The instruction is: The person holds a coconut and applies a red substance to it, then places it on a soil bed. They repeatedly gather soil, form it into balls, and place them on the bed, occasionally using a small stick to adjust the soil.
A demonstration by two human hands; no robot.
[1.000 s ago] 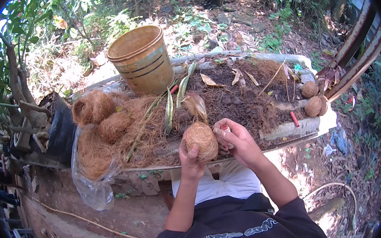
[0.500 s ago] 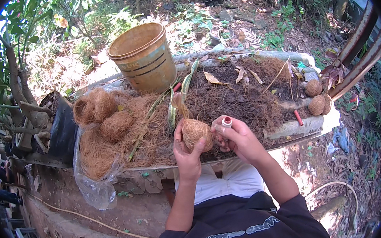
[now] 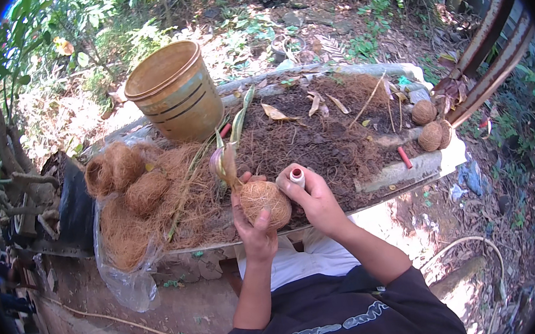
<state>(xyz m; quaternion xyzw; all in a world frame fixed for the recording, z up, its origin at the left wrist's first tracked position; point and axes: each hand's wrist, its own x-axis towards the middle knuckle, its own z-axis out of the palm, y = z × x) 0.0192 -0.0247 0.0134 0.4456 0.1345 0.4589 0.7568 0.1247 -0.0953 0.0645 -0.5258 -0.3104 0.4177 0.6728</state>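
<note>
Fibre ball (image 3: 263, 201): rough, hairy brown coir, matt. Spool (image 3: 297, 176): white, smooth, plastic-looking. Loose fibre heap (image 3: 155, 203): coarse, stringy, dry. Bag (image 3: 120, 271) under heap: thin clear plastic film, crinkled, slightly glossy. Bucket (image 3: 176, 92): tan plastic, smooth, dull sheen. Soil (image 3: 335, 135) on bench: dark, crumbly, matt. Dry leaves (image 3: 273, 111): papery, brittle. Sleeve (image 3: 352, 313): dark soft cloth, matt.

Your one view is the head camera, worn on your head and looking steeply down and forward over the table (image 3: 403, 170) — its near edge crosses mid-frame, close enough that your forearms rise from the lower edge. The fisheye bends the far edge and darkens the corners.
</note>
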